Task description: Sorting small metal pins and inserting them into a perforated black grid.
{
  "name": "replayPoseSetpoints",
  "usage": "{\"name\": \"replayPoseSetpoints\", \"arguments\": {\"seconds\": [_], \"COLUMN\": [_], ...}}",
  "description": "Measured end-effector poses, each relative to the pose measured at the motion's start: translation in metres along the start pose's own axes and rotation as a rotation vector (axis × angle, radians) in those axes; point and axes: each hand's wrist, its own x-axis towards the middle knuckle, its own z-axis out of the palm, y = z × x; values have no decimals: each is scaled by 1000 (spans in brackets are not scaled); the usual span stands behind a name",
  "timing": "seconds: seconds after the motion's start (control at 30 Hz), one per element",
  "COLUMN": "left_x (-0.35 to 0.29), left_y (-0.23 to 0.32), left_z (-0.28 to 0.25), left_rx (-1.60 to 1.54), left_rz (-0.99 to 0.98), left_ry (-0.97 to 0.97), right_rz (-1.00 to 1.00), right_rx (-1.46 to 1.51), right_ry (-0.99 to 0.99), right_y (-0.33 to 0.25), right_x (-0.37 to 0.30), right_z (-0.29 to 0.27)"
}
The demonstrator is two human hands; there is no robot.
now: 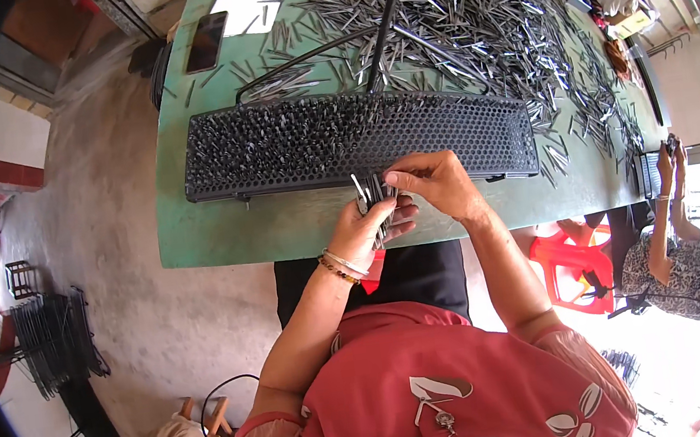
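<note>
My left hand grips a bundle of thin metal pins just in front of a long black perforated rack. My right hand pinches at the top of that bundle, fingertips touching the pins. The rack lies across a green table, and its left part is filled with upright pins. Behind the rack a large heap of loose metal pins covers the table.
A dark phone and a white sheet lie at the table's far left. Another person sits at the right beside a red plastic stool. Black wire racks stand on the concrete floor at left.
</note>
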Motion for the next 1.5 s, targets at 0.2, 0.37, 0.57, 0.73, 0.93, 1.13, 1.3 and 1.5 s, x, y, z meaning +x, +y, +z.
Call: {"name": "replayPoseSetpoints", "arguments": {"seconds": [0.2,0.37,0.57,0.73,0.93,1.13,1.3,1.5], "left_x": [6,11,13,9,7,7,7,8], "left_y": [-1,-6,-10,-12,-17,-18,-18,-19], "left_z": [2,5,4,13,11,7,5,1], "left_rx": [76,63,-5,9,26,29,34,19], "left_rz": [42,117,132,78,26,0,-29,-41], "left_ry": [44,95,163,112,115,104,94,75], "right_rz": [60,57,-91,-226,-307,-488,-565,-512], "right_rx": [-11,30,47,-51,-402,-599,-712,-622], "right_ry": [57,62,300,533,562,578,477,420], "right_y": [-6,-5,-9,2,10,10,0,9], "right_x": [0,2,16,51,62,61,60,65], "right_z": [-6,-8,-25,-39,-35,-28,-25,-26]}}
